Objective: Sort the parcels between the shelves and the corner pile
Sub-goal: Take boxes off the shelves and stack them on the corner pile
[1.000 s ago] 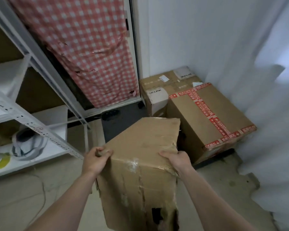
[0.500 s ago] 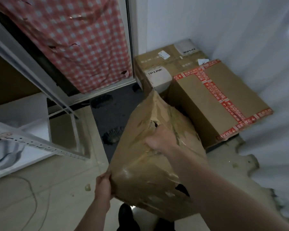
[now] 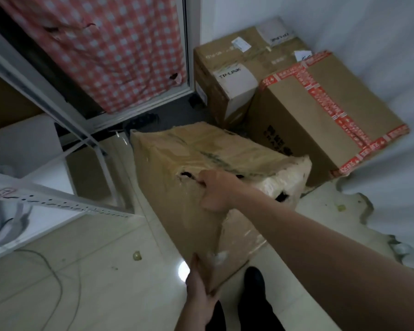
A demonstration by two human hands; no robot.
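Observation:
A battered brown cardboard parcel [image 3: 189, 168] with torn tape and holes hangs low over the floor in front of the corner pile. My right hand [image 3: 215, 189] grips its torn upper edge, fingers hooked into a hole. My left hand [image 3: 198, 283] holds its lowest near corner from below. In the corner stand a brown box with red printed tape [image 3: 320, 115] and, behind it, a brown box with a white TP-LINK label [image 3: 230, 68]. The white metal shelving [image 3: 58, 199] is at the left.
A red-and-white checked cloth [image 3: 120, 48] hangs over the door frame behind. A thin cable [image 3: 55, 278] and small scraps lie on the pale tiled floor. White curtain fabric [image 3: 392, 211] bunches along the right. My dark shoes [image 3: 253, 283] are below the parcel.
The parcel has been turned over and lowered toward the floor beside the corner boxes. My right hand moved from the near edge to the torn top, my left hand dropped under the near corner.

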